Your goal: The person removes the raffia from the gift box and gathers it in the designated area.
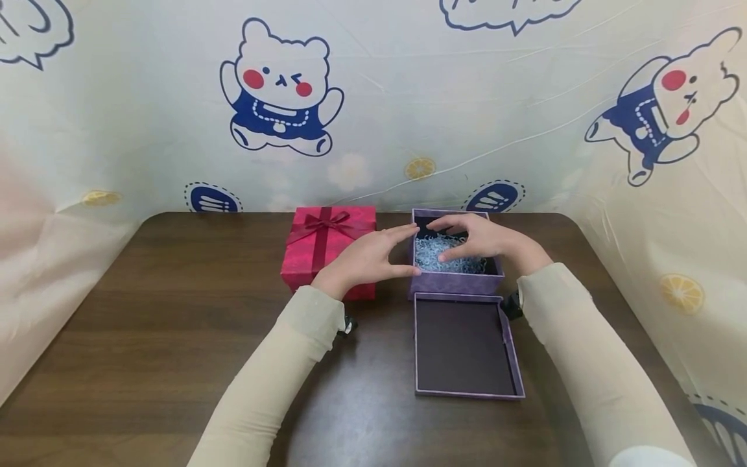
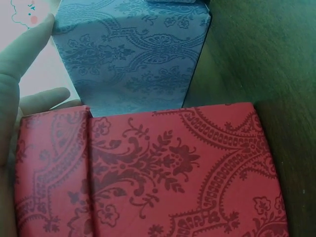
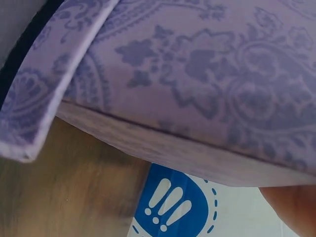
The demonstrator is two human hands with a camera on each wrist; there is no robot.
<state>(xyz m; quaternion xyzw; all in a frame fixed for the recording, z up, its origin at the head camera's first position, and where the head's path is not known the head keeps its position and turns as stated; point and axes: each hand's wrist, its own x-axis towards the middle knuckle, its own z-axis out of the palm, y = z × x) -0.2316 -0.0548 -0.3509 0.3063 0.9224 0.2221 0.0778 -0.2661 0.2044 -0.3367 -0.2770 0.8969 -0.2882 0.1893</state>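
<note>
An open purple patterned box (image 1: 455,283) stands toward the back of the table, with light blue shredded paper (image 1: 432,251) inside. My left hand (image 1: 369,258) reaches across the red gift box (image 1: 303,259), its fingers extended and the tips at the purple box's left wall. In the left wrist view, the thumb (image 2: 29,47) lies by an upper corner of the purple box (image 2: 128,59). Over the box opening, my right hand (image 1: 484,237) has its fingers spread and slightly bent above the shredded paper. Nothing shows between those fingers.
The purple box's lid (image 1: 463,347) lies with its dark inside up, directly in front of the box. A dark red ribbon bow (image 1: 329,222) tops the red box. Behind the brown table (image 1: 146,337) hangs a pale cloth (image 1: 379,97) printed with cartoon bears.
</note>
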